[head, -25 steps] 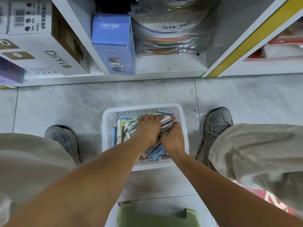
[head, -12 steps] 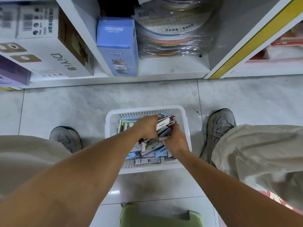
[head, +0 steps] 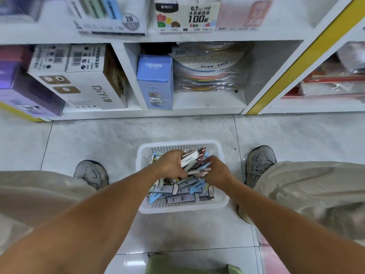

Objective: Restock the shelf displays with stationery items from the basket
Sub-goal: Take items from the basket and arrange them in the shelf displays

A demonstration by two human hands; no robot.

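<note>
Bottom edge, centre: a pale green stool top, partly cut off by the frame.

Lower left and lower right: your knees in beige trousers, with your forearms reaching inward between them.

Centre: your left hand, fingers curled round a bundle of slim stationery packets in pink, white and blue, held just above the basket. Your right hand sits just beside it, fingertips pinching the lower packets of the same bundle.

Centre, beneath the hands: a white perforated plastic basket on the floor, holding a loose heap of more packets, mostly blue, white and grey.

Left and right of the basket: two grey trainers, one at centre left, one at centre right.

Surface: pale grey marbled floor tiles with dark grout lines; a pink patch at the lower right edge.

Upper half: a white shelf unit with a yellow stripe running diagonally at upper right. Lowest tier, left to right: a purple box, a white carton marked DiYi, a blue box marked CRUHRE, a stack of round coloured items in clear wrap.

Top edge: display boxes, one marked 2B, one marked 0.7 and 100, somewhat blurred.
</note>
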